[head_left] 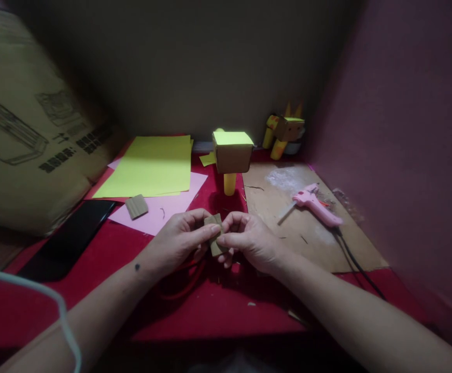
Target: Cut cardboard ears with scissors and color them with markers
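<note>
A small piece of brown corrugated cardboard (216, 247) is held between my two hands, above the red cloth near the middle. My left hand (189, 235) pinches its left side, thumb on top. From the right, my right hand (249, 241) grips the same piece between thumb and fingers. Just beyond them stands a cardboard box shape (232, 157) with a yellow-green top, on a yellow tube (229, 184). Another cardboard square (136, 206) lies on pink paper (156, 215) to the left.
Yellow-green sheets (148, 166) lie at the back left, beside a black phone-like slab (68, 238). A pink glue gun (319, 207) rests on a cardboard sheet (342, 248) at right. Behind it stands a yellow-legged figure (288, 129). A large box (35, 103) and pale cable (60, 305) are left.
</note>
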The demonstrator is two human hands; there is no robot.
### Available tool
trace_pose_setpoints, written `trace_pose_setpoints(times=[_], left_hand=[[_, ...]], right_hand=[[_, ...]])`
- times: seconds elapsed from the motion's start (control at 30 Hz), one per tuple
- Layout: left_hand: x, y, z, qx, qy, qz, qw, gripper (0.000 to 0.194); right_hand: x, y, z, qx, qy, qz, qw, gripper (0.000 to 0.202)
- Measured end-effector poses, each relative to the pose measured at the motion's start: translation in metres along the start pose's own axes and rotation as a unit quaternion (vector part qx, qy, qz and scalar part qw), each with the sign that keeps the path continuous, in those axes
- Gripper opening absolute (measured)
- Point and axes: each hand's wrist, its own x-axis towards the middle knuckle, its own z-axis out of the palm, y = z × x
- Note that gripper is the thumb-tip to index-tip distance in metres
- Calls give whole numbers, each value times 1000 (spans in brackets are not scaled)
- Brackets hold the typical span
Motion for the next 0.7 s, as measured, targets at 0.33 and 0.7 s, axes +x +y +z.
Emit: trace_pose_setpoints(times=[0.33,0.7], left_hand=[[0,0,0,5,-12,3,1000,24],[0,3,3,-24,-32,8,999,19]], right_hand=[[0,2,-1,8,-6,-6,1000,31],[1,3,-2,2,-3,-3,1000,26]])
